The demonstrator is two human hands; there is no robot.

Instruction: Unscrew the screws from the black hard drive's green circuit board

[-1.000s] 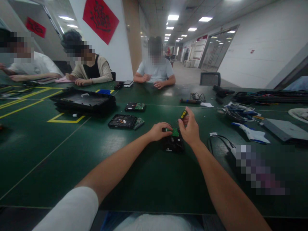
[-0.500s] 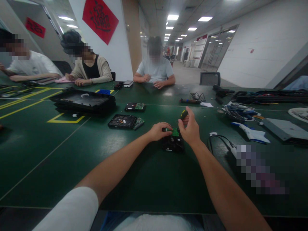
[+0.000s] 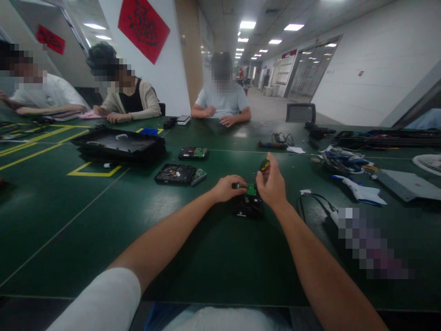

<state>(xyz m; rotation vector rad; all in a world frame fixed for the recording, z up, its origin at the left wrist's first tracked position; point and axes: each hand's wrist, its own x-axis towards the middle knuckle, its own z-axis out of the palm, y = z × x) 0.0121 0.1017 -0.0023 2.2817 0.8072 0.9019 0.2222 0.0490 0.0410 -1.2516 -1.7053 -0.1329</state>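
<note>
my left hand (image 3: pixel 227 187) rests on the near left corner of a small black hard drive (image 3: pixel 247 207) that lies flat on the green surface (image 3: pixel 103 216), straight ahead of me; the fingers press down on it, beside the green circuit board (image 3: pixel 251 189) on its top. my right hand (image 3: pixel 273 186) is just right of the drive, its grip clenched around a screwdriver (image 3: pixel 264 164) with a yellow and black handle that sticks up above my fingers. the tip is hidden behind my hand, so i cannot tell where it meets the board. further off to the left lie two more opened drives (image 3: pixel 175 174), one (image 3: pixel 193 153) behind the other, and a wide black tray (image 3: pixel 119 145). a black cable (image 3: pixel 312 202) loops on the surface to my right. three other people sit along the far edge, their hands well apart from mine.
</note>
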